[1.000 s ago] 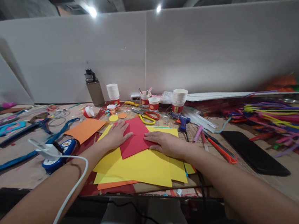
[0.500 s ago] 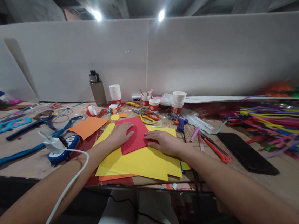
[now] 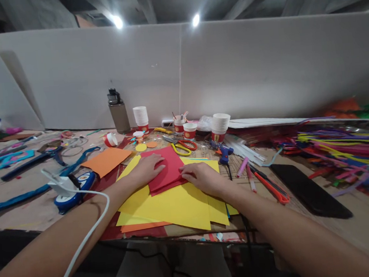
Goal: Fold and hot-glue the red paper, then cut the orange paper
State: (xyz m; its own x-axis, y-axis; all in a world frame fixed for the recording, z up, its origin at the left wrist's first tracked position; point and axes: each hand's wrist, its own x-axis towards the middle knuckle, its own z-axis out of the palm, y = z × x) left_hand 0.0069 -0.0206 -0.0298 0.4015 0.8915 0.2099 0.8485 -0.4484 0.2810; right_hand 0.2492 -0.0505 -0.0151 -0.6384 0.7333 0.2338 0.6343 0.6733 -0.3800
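- On the counter, right in front of us, the red paper lies over a spread of yellow paper sheets, between our two hands
- Our left hand lies open and palm down across the left part of the red paper, its fingers pointing in toward the middle, gripping nothing
- Our right hand has its fingers bent at the right edge of the red paper; we cannot tell whether thumb and fingers pinch it or only touch it
- Neither hand is clearly nearer, since both touch the red paper: it reaches rightward from under our left hand and lies to the left of our right hand's knuckles
- Its near edge shows two layers slightly out of line, one fold or two sheets, we cannot tell; it looks nearly square, so no long axis stands out
- Just beyond it sit the yellow-handled scissors; an orange paper sheet lies to its left, and the blue glue gun to its right
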